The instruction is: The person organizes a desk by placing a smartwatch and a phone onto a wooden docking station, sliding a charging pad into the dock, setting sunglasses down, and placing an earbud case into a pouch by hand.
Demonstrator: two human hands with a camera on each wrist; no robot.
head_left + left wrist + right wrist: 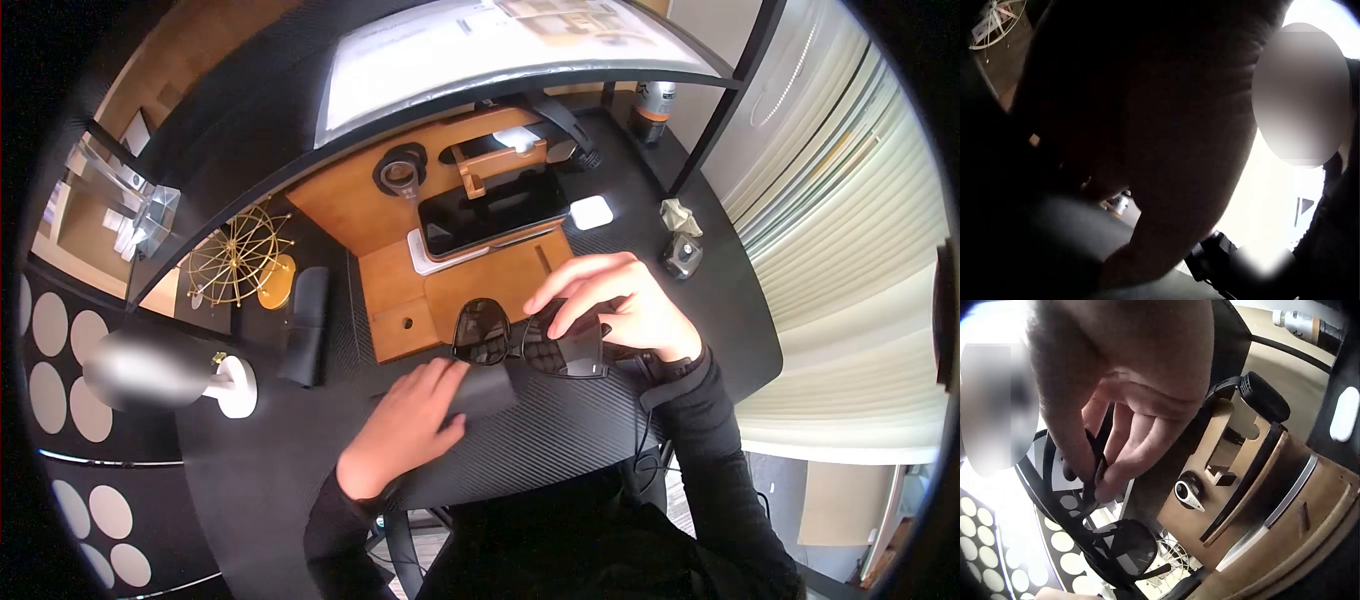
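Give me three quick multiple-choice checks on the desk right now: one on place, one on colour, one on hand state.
1. Where does the phone lie?
A. on the wooden stand
B. on the floor
C. in the left hand

2. What colour are the sunglasses lenses?
A. clear
B. dark
C. red

3. What is the right hand doing?
A. hanging idle
B. gripping the sunglasses
C. lying flat on the desk

Answers: 1 A, it leans on the wooden stand. 2 B, both lenses look black. 3 B, its fingers pinch the frame in the right wrist view.
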